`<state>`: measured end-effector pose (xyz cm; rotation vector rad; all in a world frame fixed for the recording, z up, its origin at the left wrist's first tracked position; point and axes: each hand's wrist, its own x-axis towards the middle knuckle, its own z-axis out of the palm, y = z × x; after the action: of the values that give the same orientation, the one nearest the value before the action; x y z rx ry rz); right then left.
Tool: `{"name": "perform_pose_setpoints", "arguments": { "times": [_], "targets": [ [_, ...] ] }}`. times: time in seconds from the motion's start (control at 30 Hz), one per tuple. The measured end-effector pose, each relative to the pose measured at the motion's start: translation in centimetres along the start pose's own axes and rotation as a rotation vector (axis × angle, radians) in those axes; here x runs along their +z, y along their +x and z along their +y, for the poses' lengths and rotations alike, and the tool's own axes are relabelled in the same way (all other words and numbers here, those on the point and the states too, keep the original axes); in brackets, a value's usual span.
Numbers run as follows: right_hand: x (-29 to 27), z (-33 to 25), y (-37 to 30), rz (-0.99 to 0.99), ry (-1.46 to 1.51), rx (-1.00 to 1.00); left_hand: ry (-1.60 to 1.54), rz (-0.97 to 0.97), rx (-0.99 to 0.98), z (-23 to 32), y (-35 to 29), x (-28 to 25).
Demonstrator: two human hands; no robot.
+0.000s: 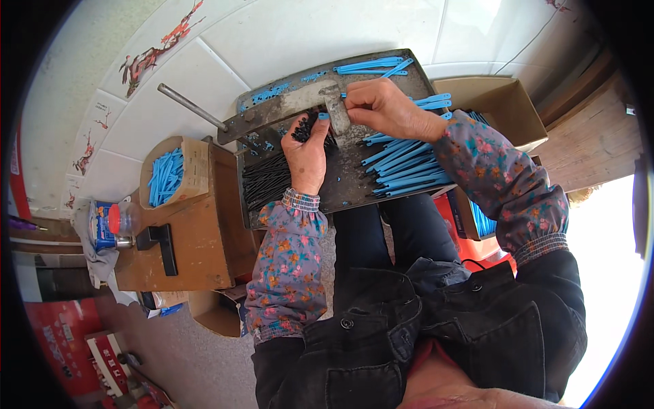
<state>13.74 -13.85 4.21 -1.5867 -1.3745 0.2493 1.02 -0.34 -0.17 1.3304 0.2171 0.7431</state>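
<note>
My left hand [306, 160] is closed around a bundle of thin black rods [304, 128], their ends pointing up. A small blue patch shows at its thumb tip. My right hand [388, 109] pinches beside the upright metal block [336, 105] of a bench press; a speck of blue shows by its fingers, but what they grip is hidden. The press's flat metal arm [266, 114] runs leftward to a round bar handle [191, 107]. Beneath both hands lies a worn metal tray [347, 180]. More black rods [267, 178] lie at its left, and blue plastic strips with black rods [405, 163] at its right.
Blue scraps [272, 93] and blue strips [371, 66] lie along the tray's back. Left, a cardboard box of blue pieces [165, 177] stands on a wooden cabinet [194, 252] near a clear jar with a red lid [121, 218]. Right is another cardboard box [507, 102]. A tiled wall [327, 31] closes the back.
</note>
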Motion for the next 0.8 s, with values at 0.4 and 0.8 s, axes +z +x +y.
{"name": "perform_pose_setpoints", "arguments": {
  "times": [0.4,0.8],
  "targets": [
    [-0.6,-0.1,0.6,-0.003,-0.115,-0.094,0.030,-0.007,0.008,-0.6,0.2,-0.6],
    [-5.7,4.0,-2.0,-0.244,-0.575,-0.095,-0.019,-0.015,0.006,0.8,-0.3,-0.4]
  ]
}}
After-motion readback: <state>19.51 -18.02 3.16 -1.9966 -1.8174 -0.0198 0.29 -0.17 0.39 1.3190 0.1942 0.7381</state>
